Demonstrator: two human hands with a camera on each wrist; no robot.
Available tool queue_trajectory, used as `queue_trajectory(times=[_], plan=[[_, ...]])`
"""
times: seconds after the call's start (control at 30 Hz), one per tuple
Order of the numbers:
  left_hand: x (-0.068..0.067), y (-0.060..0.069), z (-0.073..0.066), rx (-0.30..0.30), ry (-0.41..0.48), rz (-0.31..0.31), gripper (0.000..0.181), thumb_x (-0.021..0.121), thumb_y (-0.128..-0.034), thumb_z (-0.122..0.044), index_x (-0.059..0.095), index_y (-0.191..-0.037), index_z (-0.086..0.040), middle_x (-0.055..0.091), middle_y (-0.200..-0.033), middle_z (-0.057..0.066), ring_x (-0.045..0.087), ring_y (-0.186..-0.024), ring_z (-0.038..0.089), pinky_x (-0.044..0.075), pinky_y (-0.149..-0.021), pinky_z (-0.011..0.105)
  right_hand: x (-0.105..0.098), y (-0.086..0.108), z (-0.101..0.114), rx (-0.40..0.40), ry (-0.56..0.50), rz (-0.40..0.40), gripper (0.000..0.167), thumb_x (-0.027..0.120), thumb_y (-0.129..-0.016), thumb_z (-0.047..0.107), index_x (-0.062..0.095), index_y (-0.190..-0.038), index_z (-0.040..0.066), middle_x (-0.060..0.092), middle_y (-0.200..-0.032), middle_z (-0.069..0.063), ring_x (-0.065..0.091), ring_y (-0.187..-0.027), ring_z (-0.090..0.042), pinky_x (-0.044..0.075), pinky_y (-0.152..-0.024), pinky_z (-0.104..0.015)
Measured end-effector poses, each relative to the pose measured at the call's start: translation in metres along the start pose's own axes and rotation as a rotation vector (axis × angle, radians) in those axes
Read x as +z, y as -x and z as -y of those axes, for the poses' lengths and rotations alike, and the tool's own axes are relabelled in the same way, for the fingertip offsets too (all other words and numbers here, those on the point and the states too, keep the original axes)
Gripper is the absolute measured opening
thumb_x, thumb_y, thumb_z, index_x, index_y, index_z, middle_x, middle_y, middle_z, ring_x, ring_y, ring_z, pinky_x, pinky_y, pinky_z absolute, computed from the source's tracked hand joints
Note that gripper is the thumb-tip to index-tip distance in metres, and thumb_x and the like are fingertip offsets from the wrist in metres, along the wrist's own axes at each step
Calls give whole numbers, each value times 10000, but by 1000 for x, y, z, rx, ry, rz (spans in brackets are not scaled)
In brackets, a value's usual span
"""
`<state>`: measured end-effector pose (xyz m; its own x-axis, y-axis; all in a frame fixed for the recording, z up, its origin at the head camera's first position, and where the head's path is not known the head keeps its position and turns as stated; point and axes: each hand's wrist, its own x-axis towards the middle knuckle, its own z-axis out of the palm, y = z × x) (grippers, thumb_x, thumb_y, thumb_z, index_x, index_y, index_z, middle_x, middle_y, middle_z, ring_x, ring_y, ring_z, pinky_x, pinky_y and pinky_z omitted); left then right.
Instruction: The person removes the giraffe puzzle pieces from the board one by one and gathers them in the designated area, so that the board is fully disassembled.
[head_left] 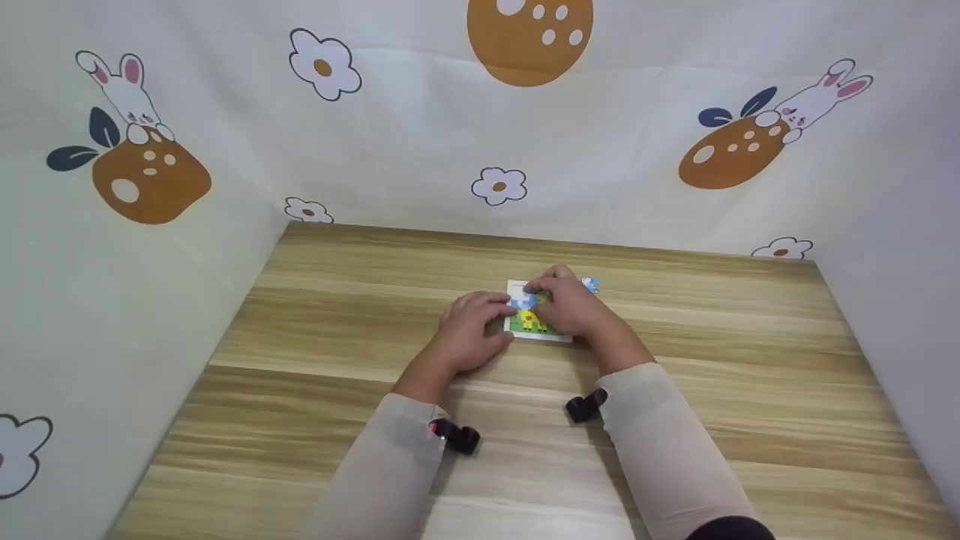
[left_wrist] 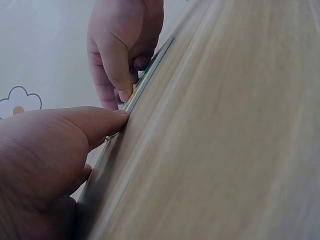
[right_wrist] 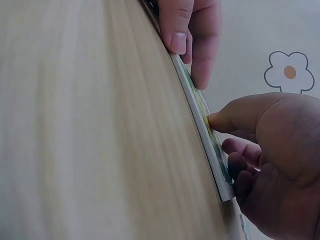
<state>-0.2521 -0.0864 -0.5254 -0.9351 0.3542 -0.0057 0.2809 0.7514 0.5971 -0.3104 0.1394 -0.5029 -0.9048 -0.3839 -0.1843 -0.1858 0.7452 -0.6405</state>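
Observation:
A small jigsaw puzzle (head_left: pixel 541 337) with a white frame lies flat on the table, showing a yellow animal on green. My left hand (head_left: pixel 474 330) holds its left side, the thumb at the near left corner and the fingertips on the left edge. Over the puzzle's right half, my right hand (head_left: pixel 574 301) pinches a light-blue puzzle piece (head_left: pixel 524 301) near the upper left, thumb and forefinger bent down to it. The right wrist view shows that thumb touching the puzzle surface (right_wrist: pixel 204 111). The hand hides much of the picture.
Another blue-and-white puzzle piece (head_left: pixel 591 284) lies on the wood-grain table (head_left: pixel 360 315) just beyond my right hand. A pale curtain (head_left: pixel 405 150) printed with rabbits, fruit and flowers hangs behind the table and along its sides.

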Motion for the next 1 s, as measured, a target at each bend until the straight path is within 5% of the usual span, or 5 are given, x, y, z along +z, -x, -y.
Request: queue_trajectory(times=[0.27, 0.57, 1.0], plan=[[1, -1, 1, 5, -1, 1, 441, 701, -1021, -388, 670, -1447, -276, 502, -1652, -72, 318, -1621, 268, 217, -1332, 583, 0, -2, -2, 12, -22, -24, 390, 695, -972, 161, 696, -1361, 199, 511, -1418, -70, 546, -1323, -294, 467, -1187, -505], [1, -1, 1, -13, -2, 11, 442, 696, -1023, -399, 665, -1452, -298, 490, -1660, -94, 301, -1631, 257, 197, -1339, 588, -2, -4, -9, 94, -129, -105, 449, 753, -973, 142, 680, -1415, 120, 615, -1449, -107, 569, -1316, -290, 453, -1218, -503], [0, 1, 0, -18, -1, 5, 444, 702, -1017, -387, 666, -1452, -304, 495, -1656, -102, 308, -1627, 247, 203, -1333, 585, -3, -2, -7, 41, -80, -107, 423, 700, -983, 74, 705, -1406, 94, 622, -1418, -127, 592, -1240, -284, 504, -1150, -491]])
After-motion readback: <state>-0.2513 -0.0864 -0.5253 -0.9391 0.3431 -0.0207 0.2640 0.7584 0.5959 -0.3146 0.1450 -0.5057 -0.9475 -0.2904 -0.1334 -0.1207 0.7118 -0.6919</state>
